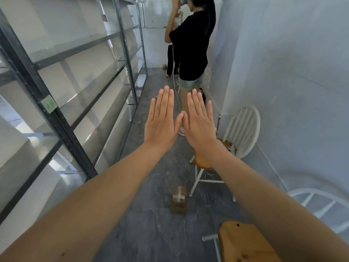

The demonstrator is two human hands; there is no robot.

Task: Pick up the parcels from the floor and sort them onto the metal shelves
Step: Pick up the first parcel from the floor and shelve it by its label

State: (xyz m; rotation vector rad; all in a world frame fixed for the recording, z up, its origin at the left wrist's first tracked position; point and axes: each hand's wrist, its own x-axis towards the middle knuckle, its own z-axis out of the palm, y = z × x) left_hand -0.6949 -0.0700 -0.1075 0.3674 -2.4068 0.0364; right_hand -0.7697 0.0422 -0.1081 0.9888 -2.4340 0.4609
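Observation:
Both my arms stretch forward over a narrow aisle. My left hand (162,118) and my right hand (200,120) are flat, backs up, fingers extended, thumbs touching at the tips; neither holds anything. A small brown cardboard parcel (179,199) with white tape crossed on top lies on the dark grey floor below and nearer than my hands. The metal shelves (62,86) run along the left side, with dark uprights and pale boards. More small brown parcels (165,66) lie on the floor at the far end of the aisle.
A person in a black shirt and denim shorts (190,46) stands in the aisle ahead. A white chair with a wooden seat (243,129) stands against the right wall, and a second one (243,241) is at the lower right. A thin white cable (175,87) hangs near the person.

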